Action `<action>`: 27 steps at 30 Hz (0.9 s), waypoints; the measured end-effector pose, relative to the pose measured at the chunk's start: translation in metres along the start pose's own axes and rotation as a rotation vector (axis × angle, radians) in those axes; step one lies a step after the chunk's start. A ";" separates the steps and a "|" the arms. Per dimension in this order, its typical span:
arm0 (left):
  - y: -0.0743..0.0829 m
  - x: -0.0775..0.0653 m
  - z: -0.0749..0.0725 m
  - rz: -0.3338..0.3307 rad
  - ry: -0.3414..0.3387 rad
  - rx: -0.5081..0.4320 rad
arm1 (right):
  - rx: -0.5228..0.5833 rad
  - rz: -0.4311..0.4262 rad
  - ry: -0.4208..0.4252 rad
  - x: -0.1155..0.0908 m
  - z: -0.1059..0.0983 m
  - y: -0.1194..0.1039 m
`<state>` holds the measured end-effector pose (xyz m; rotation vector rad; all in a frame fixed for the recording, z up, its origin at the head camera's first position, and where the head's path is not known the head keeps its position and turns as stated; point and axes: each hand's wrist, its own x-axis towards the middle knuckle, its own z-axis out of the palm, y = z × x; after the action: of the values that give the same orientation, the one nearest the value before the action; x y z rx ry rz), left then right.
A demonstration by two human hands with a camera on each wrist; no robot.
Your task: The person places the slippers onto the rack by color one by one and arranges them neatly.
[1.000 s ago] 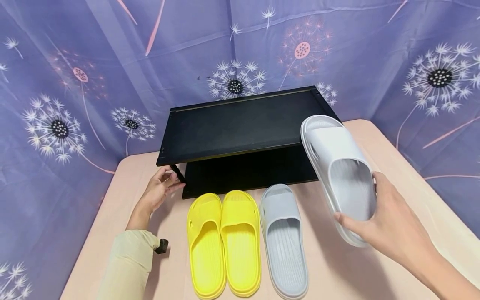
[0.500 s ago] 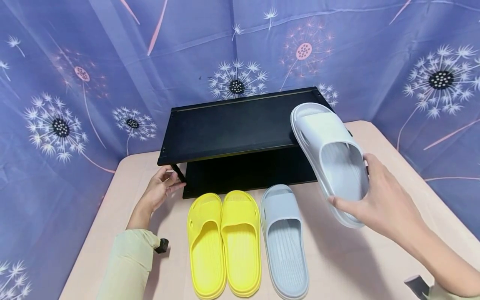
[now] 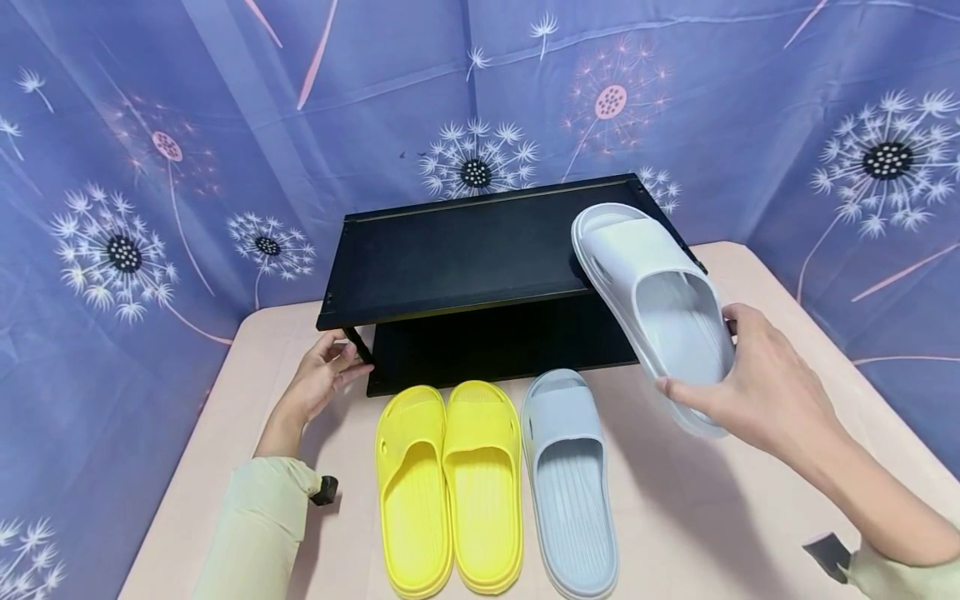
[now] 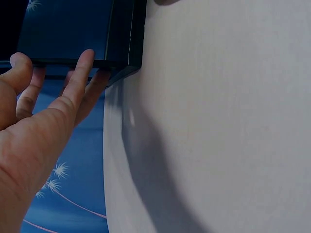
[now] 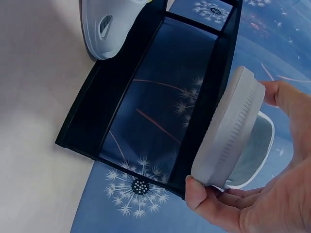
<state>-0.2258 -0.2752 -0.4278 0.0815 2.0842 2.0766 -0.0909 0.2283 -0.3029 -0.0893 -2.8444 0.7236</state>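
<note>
My right hand point(image 3: 772, 375) grips a light grey slipper point(image 3: 637, 250) by the sides near its heel. The slipper is tilted, its toe over the right part of a black two-tier shoe rack point(image 3: 465, 258). In the right wrist view, the slipper's sole edge point(image 5: 228, 131) lies between thumb and fingers. At the rack's left end, my left hand point(image 3: 318, 375) holds the side upright, some fingers behind it, as the left wrist view shows. The second grey slipper point(image 3: 570, 492) lies in front of the rack, beside a yellow slipper point(image 3: 483, 492) and its mate point(image 3: 415, 500).
A pale pink cloth point(image 3: 675, 517) covers the surface under the rack. Purple curtains point(image 3: 360, 92) with dandelion prints hang behind and at both sides. A dark wrist device point(image 3: 324, 492) shows at the left sleeve, another point(image 3: 827, 554) at the right sleeve.
My right hand has carried the grey slipper left and up, towards the rack. The left hand stays at the rack's left end; the slippers on the cloth have not moved.
</note>
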 end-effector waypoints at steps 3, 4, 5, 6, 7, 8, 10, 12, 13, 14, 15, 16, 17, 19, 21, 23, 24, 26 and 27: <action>0.000 0.000 0.000 0.002 -0.004 0.001 | 0.009 -0.007 0.016 0.003 -0.001 0.000; 0.000 0.000 0.000 0.000 -0.004 0.001 | 0.014 -0.012 0.021 0.004 -0.001 -0.001; 0.000 0.000 0.000 0.000 -0.004 0.003 | 0.020 -0.018 0.025 0.005 -0.002 -0.001; 0.000 0.000 -0.001 -0.001 -0.004 0.003 | 0.023 -0.025 0.028 0.007 -0.003 -0.001; 0.000 0.000 -0.001 -0.002 -0.003 0.005 | 0.027 -0.029 0.029 0.008 -0.003 -0.001; -0.001 0.000 -0.001 -0.003 -0.003 0.006 | 0.030 -0.034 0.029 0.009 -0.004 -0.001; -0.001 0.000 -0.001 -0.004 -0.002 0.008 | 0.033 -0.040 0.026 0.012 -0.006 -0.001; 0.000 0.000 -0.001 -0.003 -0.002 0.018 | 0.029 -0.047 0.026 0.016 -0.008 -0.002; 0.000 0.000 -0.001 -0.002 -0.004 0.019 | 0.029 -0.052 0.027 0.018 -0.009 -0.003; 0.000 -0.001 -0.001 -0.001 -0.006 0.018 | 0.029 -0.057 0.030 0.020 -0.010 -0.003; 0.000 -0.001 -0.001 0.001 -0.009 0.018 | 0.032 -0.064 0.034 0.022 -0.011 -0.004; 0.000 -0.001 -0.002 0.001 -0.010 0.021 | 0.036 -0.072 0.040 0.024 -0.012 -0.005; 0.000 -0.002 -0.001 0.000 -0.011 0.023 | 0.046 -0.083 0.049 0.027 -0.013 -0.006; 0.000 -0.002 -0.001 0.000 -0.010 0.027 | 0.067 -0.101 0.060 0.031 -0.015 -0.008; 0.001 -0.003 -0.001 -0.001 -0.006 0.032 | 0.088 -0.117 0.062 0.036 -0.016 -0.010; 0.001 -0.003 -0.001 -0.003 -0.004 0.032 | 0.103 -0.122 0.051 0.040 -0.018 -0.012; 0.001 -0.003 -0.001 -0.003 -0.002 0.032 | 0.104 -0.115 0.038 0.042 -0.019 -0.013; 0.001 -0.003 -0.001 -0.003 0.000 0.023 | 0.092 -0.090 0.008 0.045 -0.021 -0.015; 0.001 -0.003 -0.001 -0.004 0.001 0.023 | 0.082 -0.074 -0.005 0.047 -0.022 -0.017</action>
<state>-0.2235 -0.2770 -0.4266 0.0796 2.1072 2.0518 -0.1323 0.2293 -0.2672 0.0307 -2.8014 0.8247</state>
